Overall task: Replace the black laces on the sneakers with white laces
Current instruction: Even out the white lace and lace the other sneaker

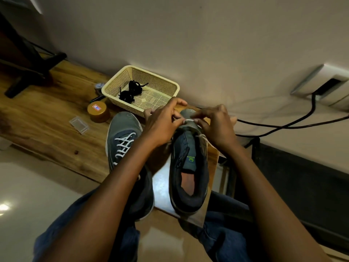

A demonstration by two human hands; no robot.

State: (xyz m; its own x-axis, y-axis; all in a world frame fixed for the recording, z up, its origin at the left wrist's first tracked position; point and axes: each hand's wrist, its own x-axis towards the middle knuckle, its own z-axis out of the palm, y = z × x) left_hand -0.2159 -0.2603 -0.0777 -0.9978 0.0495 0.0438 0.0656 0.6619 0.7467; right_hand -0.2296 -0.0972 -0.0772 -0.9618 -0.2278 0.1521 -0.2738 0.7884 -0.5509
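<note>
White lace (188, 120) between hands | left hand (164, 123) pinches it | right hand (215, 124) pinches it

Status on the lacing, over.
Both hands, left and right, pinch white lace at right sneaker toe. Left sneaker laced. Nothing blocking.

Wood, woven cloth and perforated plastic under dim light

A grained, slightly glossy brown wooden tabletop (47, 118) is seen beneath a cream plastic basket with perforated mesh walls (151, 76), in which matt black woven laces (131, 90) are bundled; the grey-blue cloth sneaker with white woven lacing (122, 133) and the unlaced grey-blue cloth sneaker (188, 154) look matt, the latter with padded dark lining; a white woven lace (188, 120) is shown against its toe; a glossy amber plastic jar (98, 112), a clear smooth plastic box (79, 124), a smooth black rubbery cable (283, 126), a matt painted wall (207, 35) and a polished floor (28, 195) are also visible
</note>
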